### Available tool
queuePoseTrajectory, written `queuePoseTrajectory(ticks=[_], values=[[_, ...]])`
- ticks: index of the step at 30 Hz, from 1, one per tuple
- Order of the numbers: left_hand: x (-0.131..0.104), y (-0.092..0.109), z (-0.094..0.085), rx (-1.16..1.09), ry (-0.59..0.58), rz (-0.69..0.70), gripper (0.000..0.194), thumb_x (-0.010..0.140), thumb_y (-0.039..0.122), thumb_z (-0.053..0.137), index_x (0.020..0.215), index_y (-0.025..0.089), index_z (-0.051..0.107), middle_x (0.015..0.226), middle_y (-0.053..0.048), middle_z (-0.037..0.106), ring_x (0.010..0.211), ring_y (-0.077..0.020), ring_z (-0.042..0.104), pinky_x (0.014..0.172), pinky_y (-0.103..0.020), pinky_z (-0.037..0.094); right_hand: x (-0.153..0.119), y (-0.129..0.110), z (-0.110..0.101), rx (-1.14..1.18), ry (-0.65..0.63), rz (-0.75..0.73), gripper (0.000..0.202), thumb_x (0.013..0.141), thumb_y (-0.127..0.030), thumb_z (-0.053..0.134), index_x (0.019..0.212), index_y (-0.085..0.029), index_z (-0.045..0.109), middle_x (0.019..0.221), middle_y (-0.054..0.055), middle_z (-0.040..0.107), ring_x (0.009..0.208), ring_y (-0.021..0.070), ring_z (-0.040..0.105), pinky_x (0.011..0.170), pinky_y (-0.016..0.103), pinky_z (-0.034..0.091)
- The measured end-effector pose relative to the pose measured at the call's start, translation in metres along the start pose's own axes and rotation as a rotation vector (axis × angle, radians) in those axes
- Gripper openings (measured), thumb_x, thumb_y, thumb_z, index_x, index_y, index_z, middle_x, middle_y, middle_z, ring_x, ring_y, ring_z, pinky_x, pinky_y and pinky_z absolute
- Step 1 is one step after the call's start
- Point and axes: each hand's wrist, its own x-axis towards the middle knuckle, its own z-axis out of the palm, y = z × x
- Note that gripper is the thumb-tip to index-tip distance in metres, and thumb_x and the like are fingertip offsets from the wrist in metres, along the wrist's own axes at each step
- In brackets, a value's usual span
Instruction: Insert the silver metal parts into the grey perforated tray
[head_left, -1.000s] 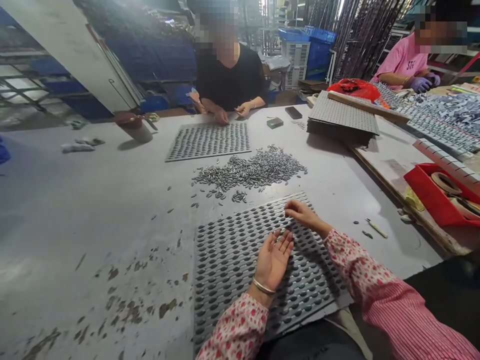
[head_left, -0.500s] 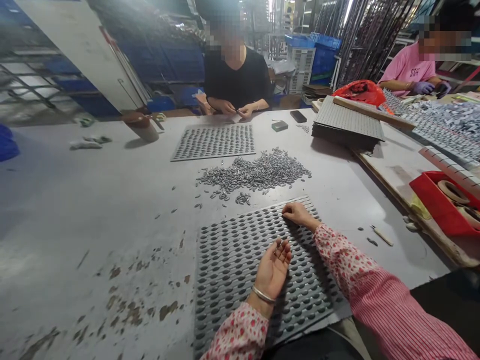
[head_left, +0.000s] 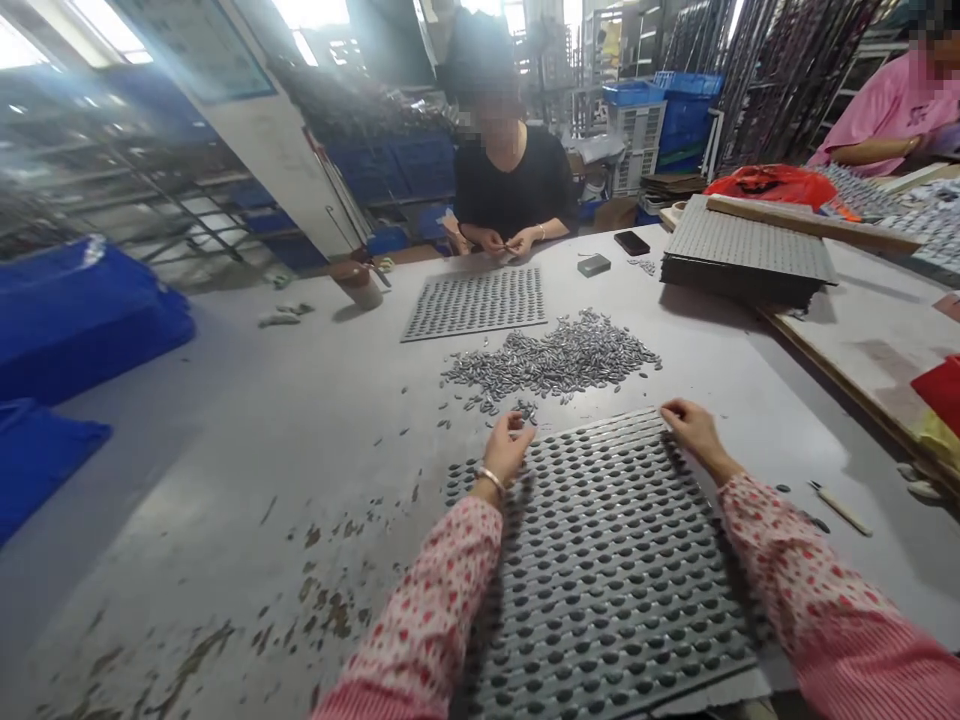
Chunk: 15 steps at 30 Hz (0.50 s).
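Note:
A grey perforated board (head_left: 600, 560) lies in front of me, its rows of leaf-shaped spots running across it. My left hand (head_left: 505, 450) is over its far left part, fingers curled with a gap between thumb and forefinger. Just beyond that hand is a small cluster of grey oval pieces (head_left: 527, 411). At the board's far right corner, my right hand (head_left: 694, 432) has its thumb and fingertips pinched together; what is between them is hidden. A large heap of the same shiny pieces (head_left: 559, 355) lies behind the board.
Across the table, a person in black (head_left: 514, 190) works with both hands behind a second board (head_left: 476, 302). Stacked boards (head_left: 750, 245) stand at the right. A light-handled tool (head_left: 844, 510) lies by my right sleeve, a brown jug (head_left: 358, 285) and blue covers (head_left: 82, 320) leftward.
My left hand has turned from palm up and moved forward to the board's far edge. My right hand has shifted to the far right corner. The view has swung left.

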Motion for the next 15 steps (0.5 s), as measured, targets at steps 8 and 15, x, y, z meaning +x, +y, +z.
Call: queuePoseTrajectory(ticks=[8, 15], values=[[0.055, 0.018, -0.004, 0.663, 0.005, 0.232, 0.038, 0.057, 0.017, 0.078, 0.088, 0.018, 0.058, 0.121, -0.016, 0.044, 0.127, -0.0384, 0.031, 0.100, -0.042, 0.027, -0.049, 0.086, 0.021, -0.116, 0.303, 0.073, 0.031, 0.081, -0.042, 0.042, 0.077, -0.018, 0.060, 0.079, 0.009, 0.063, 0.077, 0.0222, 0.056, 0.074, 0.035, 0.042], [0.086, 0.000, 0.020, 0.649, -0.078, 0.114, 0.027, 0.082, 0.027, 0.057, 0.106, 0.014, 0.057, 0.123, -0.011, 0.049, 0.114, -0.0259, 0.046, 0.095, -0.049, 0.037, -0.054, 0.093, 0.049, -0.183, 0.285, 0.043, 0.029, 0.085, -0.042, 0.043, 0.079, -0.019, 0.059, 0.079, 0.005, 0.061, 0.080, 0.0202, 0.054, 0.074, 0.032, 0.040]])
